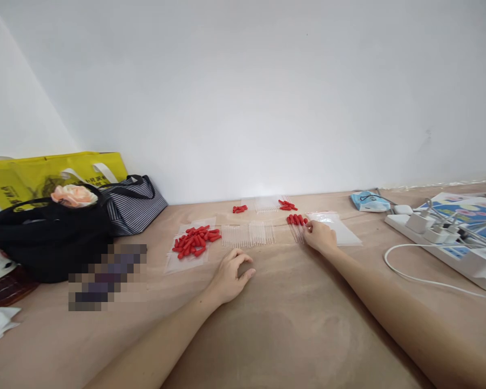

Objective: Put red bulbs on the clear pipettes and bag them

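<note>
My right hand (321, 236) is at the right end of a short row of glass droppers with red rubber bulbs (296, 220). Its fingers are pinched around the outermost dropper, partly hiding it. My left hand (230, 276) rests on the table with thumb and fingers apart, holding nothing. Just beyond it lie thin clear tubes (249, 234) side by side in rows. Left of these, a heap of loose red rubber bulbs (194, 241) sits on clear plastic bags (174, 264).
Near the wall are two small groups of red bulbs (240, 209) and more clear tubes (266, 204). A plastic bag (346, 233) lies beyond my right hand. Rightward are a blue mask (370, 202) and a power strip (465, 265) with cables. Bags, including a black one (60, 243), stand left.
</note>
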`<state>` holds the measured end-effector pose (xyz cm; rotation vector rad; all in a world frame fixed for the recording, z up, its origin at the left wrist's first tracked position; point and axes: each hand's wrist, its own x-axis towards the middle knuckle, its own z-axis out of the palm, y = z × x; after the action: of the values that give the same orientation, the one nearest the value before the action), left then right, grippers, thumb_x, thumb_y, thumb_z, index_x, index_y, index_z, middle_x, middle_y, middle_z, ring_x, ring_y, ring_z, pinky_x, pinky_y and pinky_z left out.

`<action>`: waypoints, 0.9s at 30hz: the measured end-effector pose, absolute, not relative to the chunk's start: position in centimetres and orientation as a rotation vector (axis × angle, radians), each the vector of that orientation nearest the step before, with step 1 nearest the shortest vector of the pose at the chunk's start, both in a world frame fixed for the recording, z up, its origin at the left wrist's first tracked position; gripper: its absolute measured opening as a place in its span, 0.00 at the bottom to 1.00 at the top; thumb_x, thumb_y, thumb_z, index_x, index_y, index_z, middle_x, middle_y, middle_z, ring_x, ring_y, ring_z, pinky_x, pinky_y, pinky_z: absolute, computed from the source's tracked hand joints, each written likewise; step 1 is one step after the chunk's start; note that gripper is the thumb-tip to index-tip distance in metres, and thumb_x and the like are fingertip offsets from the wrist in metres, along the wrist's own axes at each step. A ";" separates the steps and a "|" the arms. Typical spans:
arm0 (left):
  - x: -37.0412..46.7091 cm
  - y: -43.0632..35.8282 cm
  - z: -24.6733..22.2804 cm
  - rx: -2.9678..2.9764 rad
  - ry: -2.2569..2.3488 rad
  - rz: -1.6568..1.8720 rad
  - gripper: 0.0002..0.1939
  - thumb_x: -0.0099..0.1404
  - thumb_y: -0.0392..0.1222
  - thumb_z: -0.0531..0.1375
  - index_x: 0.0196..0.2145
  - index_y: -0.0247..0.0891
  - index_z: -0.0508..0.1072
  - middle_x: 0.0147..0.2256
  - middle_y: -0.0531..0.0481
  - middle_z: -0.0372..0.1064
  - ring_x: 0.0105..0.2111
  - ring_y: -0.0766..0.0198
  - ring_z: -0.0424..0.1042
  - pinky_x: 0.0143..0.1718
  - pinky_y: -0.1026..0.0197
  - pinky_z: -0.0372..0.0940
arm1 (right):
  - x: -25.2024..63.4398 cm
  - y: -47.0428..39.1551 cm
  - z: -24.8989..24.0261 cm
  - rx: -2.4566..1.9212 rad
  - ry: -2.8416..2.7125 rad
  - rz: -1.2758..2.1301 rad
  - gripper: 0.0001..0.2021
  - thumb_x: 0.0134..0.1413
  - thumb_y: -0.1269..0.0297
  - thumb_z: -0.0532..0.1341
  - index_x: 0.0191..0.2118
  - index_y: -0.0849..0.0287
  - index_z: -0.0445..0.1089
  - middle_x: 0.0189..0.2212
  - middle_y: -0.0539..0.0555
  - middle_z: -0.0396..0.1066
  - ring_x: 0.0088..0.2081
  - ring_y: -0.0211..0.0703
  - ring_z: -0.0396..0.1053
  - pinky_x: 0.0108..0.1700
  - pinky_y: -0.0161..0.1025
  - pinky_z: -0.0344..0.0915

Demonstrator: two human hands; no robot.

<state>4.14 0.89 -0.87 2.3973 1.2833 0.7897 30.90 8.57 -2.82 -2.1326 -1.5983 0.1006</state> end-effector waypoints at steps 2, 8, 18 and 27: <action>4.1 0.9 -0.8 2.398 1.281 0.786 0.05 0.57 0.37 0.55 0.33 0.38 0.67 0.37 0.48 0.62 0.38 0.60 0.64 0.41 0.56 0.60 | 31.0 8.6 -2.8 -2.133 -1.604 0.106 0.13 0.50 0.62 0.49 0.38 0.57 0.67 0.36 0.57 0.71 0.40 0.49 0.66 0.39 0.43 0.55; 4.1 0.9 -1.0 2.433 1.257 0.801 0.04 0.57 0.36 0.55 0.32 0.38 0.68 0.36 0.48 0.63 0.37 0.61 0.64 0.41 0.58 0.60 | 31.0 8.5 -2.7 -2.106 -1.625 0.057 0.13 0.50 0.64 0.49 0.39 0.58 0.67 0.36 0.57 0.70 0.40 0.48 0.66 0.41 0.44 0.54; 2.0 2.6 -0.7 2.629 1.770 0.917 0.04 0.56 0.38 0.55 0.26 0.39 0.70 0.31 0.50 0.66 0.35 0.58 0.63 0.37 0.56 0.55 | 24.2 8.3 -1.1 -2.055 -1.811 0.032 0.12 0.48 0.64 0.51 0.34 0.59 0.70 0.34 0.58 0.70 0.42 0.48 0.64 0.47 0.46 0.46; -2.4 6.2 -0.1 2.763 2.265 0.823 0.07 0.56 0.42 0.55 0.31 0.40 0.72 0.37 0.46 0.66 0.39 0.52 0.60 0.38 0.52 0.51 | 21.7 11.0 0.0 -2.230 -1.730 0.268 0.16 0.47 0.59 0.52 0.35 0.63 0.70 0.35 0.62 0.70 0.40 0.52 0.66 0.44 0.49 0.50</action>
<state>-2.43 6.24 -0.08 2.7633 2.2650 0.8225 21.69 11.00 0.04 -2.2295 -1.7302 0.2684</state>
